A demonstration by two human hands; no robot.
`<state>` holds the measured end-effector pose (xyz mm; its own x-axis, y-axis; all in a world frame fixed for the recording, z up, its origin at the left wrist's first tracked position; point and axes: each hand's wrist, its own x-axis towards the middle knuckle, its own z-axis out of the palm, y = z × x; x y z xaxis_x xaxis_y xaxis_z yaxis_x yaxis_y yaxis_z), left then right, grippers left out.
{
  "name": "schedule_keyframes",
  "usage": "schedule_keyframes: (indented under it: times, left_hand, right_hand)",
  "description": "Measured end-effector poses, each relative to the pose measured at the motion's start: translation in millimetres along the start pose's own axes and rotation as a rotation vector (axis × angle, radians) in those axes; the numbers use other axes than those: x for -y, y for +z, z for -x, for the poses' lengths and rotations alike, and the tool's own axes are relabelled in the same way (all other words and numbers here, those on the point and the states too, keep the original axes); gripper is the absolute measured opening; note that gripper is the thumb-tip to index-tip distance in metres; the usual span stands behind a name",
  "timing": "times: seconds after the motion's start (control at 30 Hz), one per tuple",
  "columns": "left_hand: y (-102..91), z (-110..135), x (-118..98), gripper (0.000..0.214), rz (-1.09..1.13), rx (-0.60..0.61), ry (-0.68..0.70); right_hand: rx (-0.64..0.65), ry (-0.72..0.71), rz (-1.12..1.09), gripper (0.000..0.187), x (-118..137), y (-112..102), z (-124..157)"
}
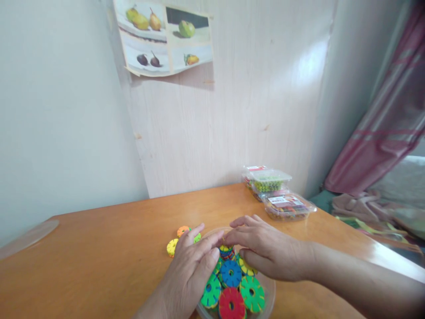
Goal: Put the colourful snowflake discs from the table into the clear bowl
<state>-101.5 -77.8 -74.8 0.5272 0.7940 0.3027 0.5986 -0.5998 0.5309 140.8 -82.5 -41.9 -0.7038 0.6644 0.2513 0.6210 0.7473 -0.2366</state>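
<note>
A clear round bowl on the table holds stacks of notched plastic discs, among them a blue disc, a red disc and a green disc. My left hand reaches over the bowl's left side, its fingers stretched out and apart. From the right, my right hand arches over the far side, fingers loosely bent and thumb apart. Its fingertips are at a yellow-topped disc stack; whether they touch it I cannot tell. Beyond my left hand lie a yellow disc and an orange disc, partly hidden.
Several clear lidded boxes stand at the table's back right, including a box with green contents and a labelled box. A translucent lid lies at the left edge. Behind the wooden table rises a panelled wall; a pink curtain hangs right.
</note>
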Motion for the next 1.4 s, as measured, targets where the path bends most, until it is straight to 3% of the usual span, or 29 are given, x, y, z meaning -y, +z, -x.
schedule_keyframes:
  times: [0.17, 0.5, 0.67, 0.9, 1.4]
  left_hand:
    - [-0.9, 0, -3, 0.042, -0.022, 0.003, 0.023]
    - [-1.4, -3, -8, 0.041, 0.018, 0.005, 0.058]
    - [-0.5, -3, -7, 0.042, 0.032, -0.041, 0.044]
    - [-0.9, -3, -5, 0.045, 0.024, -0.002, 0.027]
    - [2.1, -6, -2, 0.042, 0.043, -0.016, 0.090]
  right_hand:
    - [-0.042, 0.077, 0.036, 0.029, -7, -5, -1]
    - [0.369, -0.018, 0.239, 0.044, -8, -28, -29]
    - [0.445, -0.026, 0.286, 0.044, -10, -26, -39]
    - [0.546, 0.076, 0.311, 0.047, -6, -21, -47]
    - [0.540, 0.172, 0.206, 0.048, -10, -11, -38]
